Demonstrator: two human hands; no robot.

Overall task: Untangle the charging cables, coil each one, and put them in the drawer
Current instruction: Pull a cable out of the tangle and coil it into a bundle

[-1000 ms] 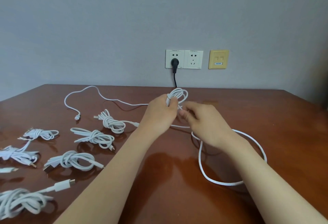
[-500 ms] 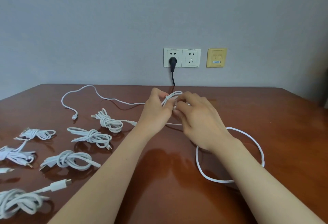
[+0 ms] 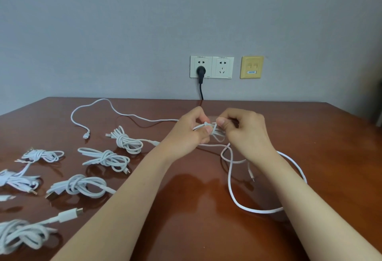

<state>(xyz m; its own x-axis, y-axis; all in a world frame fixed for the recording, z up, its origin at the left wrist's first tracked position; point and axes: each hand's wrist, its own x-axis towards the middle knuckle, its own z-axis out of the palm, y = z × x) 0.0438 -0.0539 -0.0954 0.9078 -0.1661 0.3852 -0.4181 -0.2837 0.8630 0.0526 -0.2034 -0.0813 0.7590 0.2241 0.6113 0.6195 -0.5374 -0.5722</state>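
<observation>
Partly cut off at the lower-left edge, a knotted cable (image 3: 20, 238) lies on the surface (image 3: 186, 209). At centre, the left hand (image 3: 184, 136) and right hand (image 3: 248, 134) hold a white cable bundle (image 3: 217, 131), fingers (image 3: 221, 120) clamped on it, hiding much of it; its long axis runs left-right, slack trailing lower right.

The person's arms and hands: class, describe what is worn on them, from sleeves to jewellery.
The left forearm and right forearm are bare to the frame edge; no sleeve shows. The left hand and right hand wear no visible glove, ring, watch or bracelet.
</observation>
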